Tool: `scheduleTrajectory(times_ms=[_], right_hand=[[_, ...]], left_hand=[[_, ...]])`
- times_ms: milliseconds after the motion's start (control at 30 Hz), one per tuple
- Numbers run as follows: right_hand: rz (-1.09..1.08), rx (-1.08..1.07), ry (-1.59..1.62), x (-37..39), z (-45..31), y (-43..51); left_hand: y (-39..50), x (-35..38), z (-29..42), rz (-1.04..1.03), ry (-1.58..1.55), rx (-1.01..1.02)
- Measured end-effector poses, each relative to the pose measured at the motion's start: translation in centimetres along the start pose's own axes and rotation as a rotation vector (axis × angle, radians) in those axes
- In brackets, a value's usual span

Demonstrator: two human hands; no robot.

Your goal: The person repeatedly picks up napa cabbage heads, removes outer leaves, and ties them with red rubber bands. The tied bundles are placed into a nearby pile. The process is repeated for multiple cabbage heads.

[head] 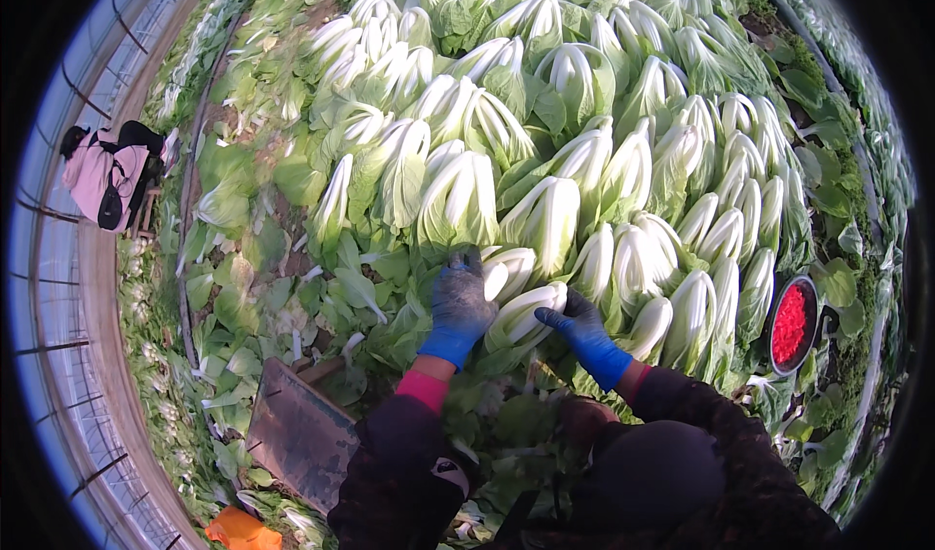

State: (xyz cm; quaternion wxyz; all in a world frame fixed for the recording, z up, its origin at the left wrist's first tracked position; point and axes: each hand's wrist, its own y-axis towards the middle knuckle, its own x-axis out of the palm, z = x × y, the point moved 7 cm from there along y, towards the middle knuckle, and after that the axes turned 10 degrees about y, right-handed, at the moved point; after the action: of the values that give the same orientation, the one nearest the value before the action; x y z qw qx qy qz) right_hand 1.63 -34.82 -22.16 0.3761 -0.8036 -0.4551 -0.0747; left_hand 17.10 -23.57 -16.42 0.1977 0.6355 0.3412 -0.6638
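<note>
A Chinese cabbage head (527, 316) with pale stalks and green leaves lies on its side right in front of me. My right hand (581, 329), in a blue glove with a dark coating, holds its right end, the thumb laid across the white stalks. My left hand (462, 305), in a soiled blue glove with a greyish coating, is at the left of this head and of another cabbage (509, 271) just beyond it. The left fingertips are partly hidden among leaves, so their grip is unclear.
Rows of cut cabbages (460, 192) spread ahead. A dark bowl (774, 342) of small red pieces stands at right. Loose leaves (358, 287) litter the soil at left, near a worn board (303, 433) and an orange item (243, 529). Another person (109, 170) sits far left by the greenhouse wall.
</note>
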Motion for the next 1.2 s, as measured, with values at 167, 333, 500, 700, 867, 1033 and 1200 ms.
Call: scheduleTrajectory(times_ms=[167,333,500,700,867,1033,1200], right_hand=[[-0.006,-0.009,0.030,-0.1,0.4,0.0],[0.008,0.005,-0.015,-0.4,0.8,0.4],[0.020,0.005,-0.018,-0.4,1.0,0.2],[-0.219,-0.084,0.074,3.5,-2.3,-1.5],[-0.446,-0.596,-0.528,9.3,-10.5,-2.8],[-0.479,-0.858,-0.712,14.9,-12.9,-5.8],[-0.472,-0.789,-0.536,16.8,-11.1,-7.1]], left_hand=[[1.7,1.9,-0.3,-0.076,0.090,-0.142],[1.8,2.4,0.4,-0.090,0.224,-0.234],[-0.1,0.8,-0.4,0.105,0.181,-0.230],[-6.3,-4.5,-5.2,0.296,-0.478,-0.264],[-9.8,-8.5,-7.3,0.060,-0.968,-0.281],[-11.6,-12.6,-5.3,0.082,-1.201,-0.128],[-12.2,-12.5,-3.0,0.146,-1.499,-0.160]])
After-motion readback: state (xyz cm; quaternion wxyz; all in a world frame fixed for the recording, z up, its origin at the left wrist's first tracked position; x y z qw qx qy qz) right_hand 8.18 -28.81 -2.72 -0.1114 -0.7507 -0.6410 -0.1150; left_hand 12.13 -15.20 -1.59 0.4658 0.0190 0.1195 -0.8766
